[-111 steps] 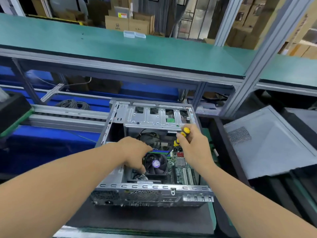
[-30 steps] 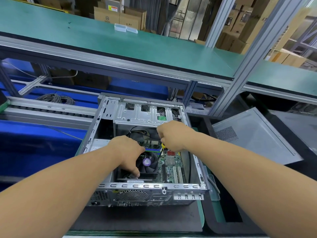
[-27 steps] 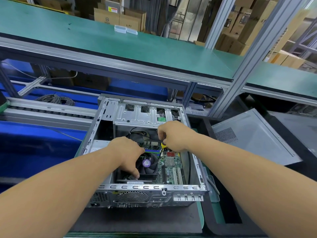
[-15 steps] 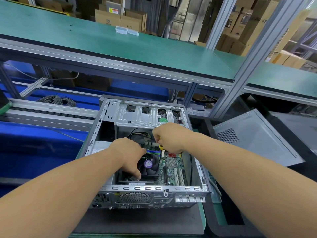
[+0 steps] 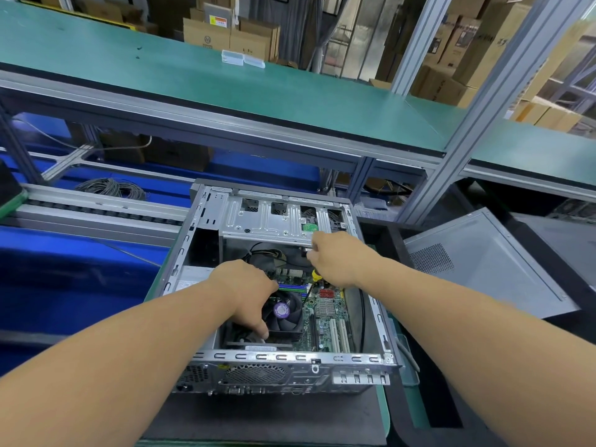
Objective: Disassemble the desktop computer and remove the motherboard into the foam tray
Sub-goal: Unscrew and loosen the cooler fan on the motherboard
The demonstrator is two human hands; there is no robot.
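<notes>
Head view: two bare forearms reach up from the lower corners of the frame into an open computer case [image 5: 283, 359] lying on its side on a dark mat [image 5: 264, 417] at the lower middle of the desk [image 5: 383, 411]. The case's rear panel, with its fan grille and ports, faces the near edge. Inside, the green motherboard [image 5: 325, 321] is mounted on the case floor at centre, with white slots at its near right and a black cooling fan [image 5: 285, 314] with a purple hub at its left. The left hand [image 5: 248, 291] lies over the left side of the fan; its grip is curled downward with the fingertips at the fan's near left edge, but whether they clamp anything cannot be told. Just beyond, the right hand [image 5: 332, 259] has its grip closed round the yellow-and-black handle of a screwdriver [image 5: 314, 279], whose thin shaft slants down to the board beside the fan. Behind the hands, a silver drive cage [image 5: 274, 217] spans the far end of the case. At the right of the frame a grey side panel [image 5: 477, 266] lies flat in a black tray [image 5: 400, 250]. On the left run a conveyor rail and blue surfaces with a coil of cable [image 5: 111, 188]. Across the upper frame stretches a green shelf [image 5: 193, 82], with cardboard boxes [image 5: 225, 33] beyond.
</notes>
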